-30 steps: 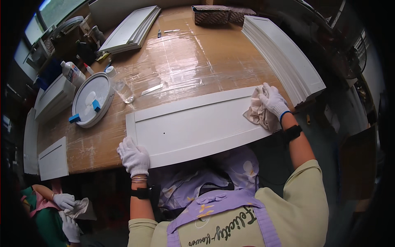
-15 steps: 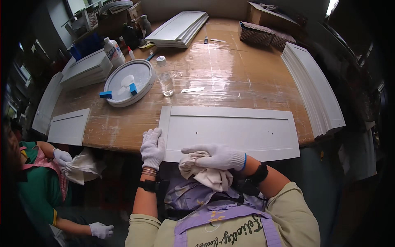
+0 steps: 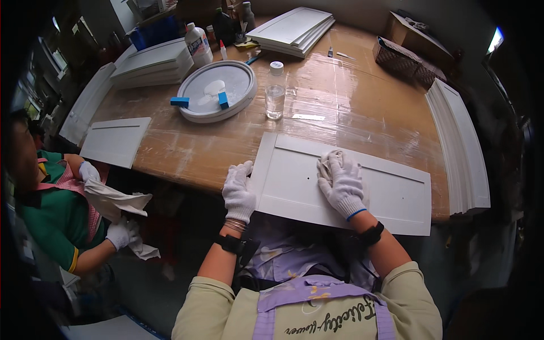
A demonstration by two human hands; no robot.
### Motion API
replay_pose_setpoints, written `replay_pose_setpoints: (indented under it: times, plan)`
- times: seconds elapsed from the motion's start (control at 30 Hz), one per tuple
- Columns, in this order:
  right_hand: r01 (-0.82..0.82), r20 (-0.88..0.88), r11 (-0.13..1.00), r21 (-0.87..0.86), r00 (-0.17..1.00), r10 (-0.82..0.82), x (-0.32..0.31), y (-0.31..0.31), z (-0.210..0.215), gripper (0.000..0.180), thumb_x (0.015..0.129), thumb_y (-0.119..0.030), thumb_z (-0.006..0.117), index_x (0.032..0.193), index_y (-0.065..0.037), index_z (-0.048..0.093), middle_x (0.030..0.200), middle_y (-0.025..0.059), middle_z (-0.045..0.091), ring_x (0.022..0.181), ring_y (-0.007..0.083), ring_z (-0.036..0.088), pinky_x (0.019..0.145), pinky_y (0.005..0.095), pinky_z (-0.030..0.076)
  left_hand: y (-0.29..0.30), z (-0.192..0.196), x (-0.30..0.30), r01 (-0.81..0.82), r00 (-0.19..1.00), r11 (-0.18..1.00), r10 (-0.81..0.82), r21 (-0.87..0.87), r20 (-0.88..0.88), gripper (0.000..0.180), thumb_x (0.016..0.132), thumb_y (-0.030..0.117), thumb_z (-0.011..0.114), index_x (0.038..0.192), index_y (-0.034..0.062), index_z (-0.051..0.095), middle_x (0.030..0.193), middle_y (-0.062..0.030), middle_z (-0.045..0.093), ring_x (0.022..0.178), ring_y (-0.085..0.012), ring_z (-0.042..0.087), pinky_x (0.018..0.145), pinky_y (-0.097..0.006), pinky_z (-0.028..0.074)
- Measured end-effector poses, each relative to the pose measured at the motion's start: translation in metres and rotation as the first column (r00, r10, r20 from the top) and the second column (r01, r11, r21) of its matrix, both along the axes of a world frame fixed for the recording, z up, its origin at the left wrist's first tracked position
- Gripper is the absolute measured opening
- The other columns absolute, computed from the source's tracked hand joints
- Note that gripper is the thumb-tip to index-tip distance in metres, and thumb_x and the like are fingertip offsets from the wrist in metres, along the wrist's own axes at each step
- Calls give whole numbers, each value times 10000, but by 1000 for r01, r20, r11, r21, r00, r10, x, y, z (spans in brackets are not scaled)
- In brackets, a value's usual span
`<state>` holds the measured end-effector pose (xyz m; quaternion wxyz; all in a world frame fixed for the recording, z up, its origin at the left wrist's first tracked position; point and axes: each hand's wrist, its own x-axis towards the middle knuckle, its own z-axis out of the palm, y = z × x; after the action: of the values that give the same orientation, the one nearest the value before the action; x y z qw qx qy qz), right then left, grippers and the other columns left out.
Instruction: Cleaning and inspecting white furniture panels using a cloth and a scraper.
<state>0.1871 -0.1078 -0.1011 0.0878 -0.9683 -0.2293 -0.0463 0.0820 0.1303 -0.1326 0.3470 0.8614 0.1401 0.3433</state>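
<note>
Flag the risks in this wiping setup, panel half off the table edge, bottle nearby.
1. The white panel overhangs the table edge toward the person; only the left hand steadies its corner, so hard pressure from the right hand with the cloth might tip or slide it.
2. The clear bottle stands just beyond the panel; a wide stroke could knock it over.

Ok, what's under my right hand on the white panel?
A crumpled cloth sticks out past the right hand, lying on the panel. The rest of it is hidden by the glove.
</note>
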Motion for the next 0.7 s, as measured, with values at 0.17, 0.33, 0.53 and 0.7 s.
replay_pose_setpoints:
  times: [0.17, 0.33, 0.53, 0.7]
  plan:
    - [-329, 115, 937, 119, 942, 316, 10, 120, 13, 526, 789, -237, 607, 1282, -105, 481, 1279, 201, 460, 1142, 377, 462, 930, 441, 406, -6, -1, 7, -10, 1000, 1000, 10, -7, -18, 340, 779, -38, 524, 1103, 29, 605, 932, -133, 656, 910, -315, 590, 855, -384, 474]
    - [-371, -515, 702, 608, 489, 704, -25, 96, 53, 554, 787, -71, 509, 1333, -158, 476, 1085, 131, 633, 981, 278, 614, 859, 339, 484, -4, -7, -2, -118, 992, 975, 107, -190, -67, 444, 786, -60, 507, 1212, 59, 546, 962, -126, 614, 882, -280, 610, 816, -371, 491]
    - [-27, -464, 804, 595, 804, 371, 10, 59, 31, 564, 764, -103, 533, 1323, -70, 472, 1149, 139, 594, 1000, 282, 598, 887, 347, 478, -3, -4, -2, -113, 993, 984, 108, -140, -40, 458, 783, -86, 494, 1221, 43, 539, 880, -116, 648, 913, -287, 612, 915, -377, 456]
    - [-399, 108, 893, 207, 917, 385, -20, 97, 13, 492, 696, -149, 625, 1176, -117, 525, 1132, 154, 522, 1035, 365, 509, 865, 464, 439, 2, -18, 0, -152, 988, 988, 151, 39, 42, 451, 758, -88, 500, 1185, 43, 557, 807, -108, 671, 879, -337, 585, 883, -433, 452]
